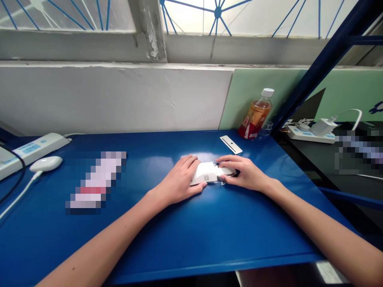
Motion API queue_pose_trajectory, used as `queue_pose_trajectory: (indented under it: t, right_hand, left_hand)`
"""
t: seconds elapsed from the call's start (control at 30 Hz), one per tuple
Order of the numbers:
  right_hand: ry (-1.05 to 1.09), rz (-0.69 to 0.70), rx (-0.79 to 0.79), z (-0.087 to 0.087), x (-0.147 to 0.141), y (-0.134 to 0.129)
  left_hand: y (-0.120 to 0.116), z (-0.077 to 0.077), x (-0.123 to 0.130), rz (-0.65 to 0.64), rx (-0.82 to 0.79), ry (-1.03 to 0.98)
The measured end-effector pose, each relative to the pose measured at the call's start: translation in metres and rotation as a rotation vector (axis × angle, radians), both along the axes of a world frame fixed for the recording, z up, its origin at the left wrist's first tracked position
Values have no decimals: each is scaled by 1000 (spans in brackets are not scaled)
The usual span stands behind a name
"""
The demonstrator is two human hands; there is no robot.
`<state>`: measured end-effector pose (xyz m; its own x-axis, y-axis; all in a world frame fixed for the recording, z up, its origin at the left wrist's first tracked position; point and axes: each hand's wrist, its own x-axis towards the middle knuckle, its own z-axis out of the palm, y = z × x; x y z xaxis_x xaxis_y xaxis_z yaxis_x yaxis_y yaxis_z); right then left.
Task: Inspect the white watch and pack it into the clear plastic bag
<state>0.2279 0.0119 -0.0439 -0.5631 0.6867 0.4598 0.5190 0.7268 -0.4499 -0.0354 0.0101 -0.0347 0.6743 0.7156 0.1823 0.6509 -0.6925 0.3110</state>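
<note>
A small white packet with a printed square code [206,173] lies low over the blue desk, with shiny clear plastic at its right end. What is inside it I cannot make out. My left hand [186,175] closes round the packet's left end, thumb at the near side and fingers over the far side. At the other end, my right hand [243,171] grips the packet between thumb and fingers. Just beyond my right hand, a flat white card with a dark slot [231,144] rests on the desk.
The blue desk [155,243] runs to a wall under windows. A drink bottle [256,113] stands at the back right by a slanting blue post [311,63]. On the left are a blurred-out flat object [97,181], a white mouse-like device [46,163] and a power strip [36,149].
</note>
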Motion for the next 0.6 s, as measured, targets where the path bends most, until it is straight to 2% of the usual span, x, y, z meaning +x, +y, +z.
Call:
queue_pose_trajectory:
  t: [0.2,0.33,0.47,0.6]
  right_hand:
    - [-16,-77,21,-3,15,5]
    - [58,-164,31,-1,14,4]
    - [295,-280,-32,7,10,1]
    - [606,-318,-274,7,6,4]
  left_hand:
    - [2,3,-4,11,-28,-8]
    - [3,4,-6,-5,-35,-24]
    - [2,4,-6,-14,-52,-55]
    - [1,2,-4,-30,-42,-57]
